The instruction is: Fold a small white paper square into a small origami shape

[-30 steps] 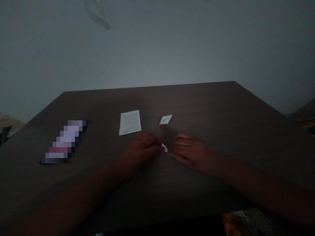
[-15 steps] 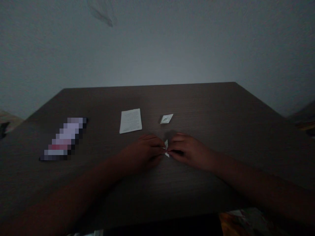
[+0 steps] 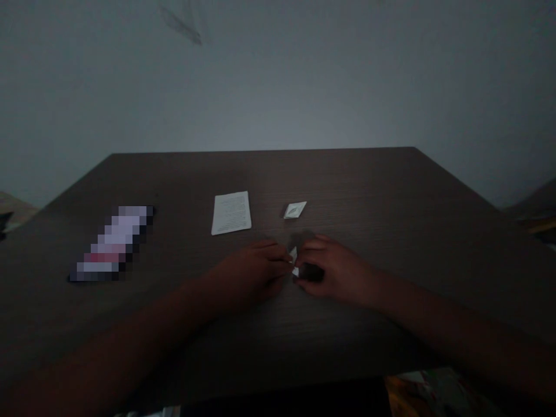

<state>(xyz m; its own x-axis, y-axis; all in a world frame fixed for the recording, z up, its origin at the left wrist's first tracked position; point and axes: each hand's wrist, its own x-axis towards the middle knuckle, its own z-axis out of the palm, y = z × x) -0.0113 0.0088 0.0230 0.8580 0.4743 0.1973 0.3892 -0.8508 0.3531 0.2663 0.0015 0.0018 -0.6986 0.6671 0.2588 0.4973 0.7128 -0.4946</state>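
Note:
A small piece of folded white paper [image 3: 293,253] is at the middle of the table, between my two hands and mostly covered by fingers. On its left side, my left hand [image 3: 254,271] is closed with the fingertips pinching it. From the right, my right hand [image 3: 341,267] has bent fingers at the paper, with the thumb lower and a dark gap between thumb and fingers. Just beyond the hands lies another folded paper piece [image 3: 295,209], diamond-shaped. A squarish printed sheet or stack of paper [image 3: 231,213] lies farther left.
On the left of the dark wooden table [image 3: 365,185] lies a phone [image 3: 110,243] with a blurred-out screen. A pale wall [image 3: 278,75] rises behind the far edge. Below the near edge, something orange and patterned [image 3: 417,394] shows at the right.
My right thumb has moved down and away from its fingers, opening a gap beside the small paper. The left hand stays nearly in place, and the other papers lie still.

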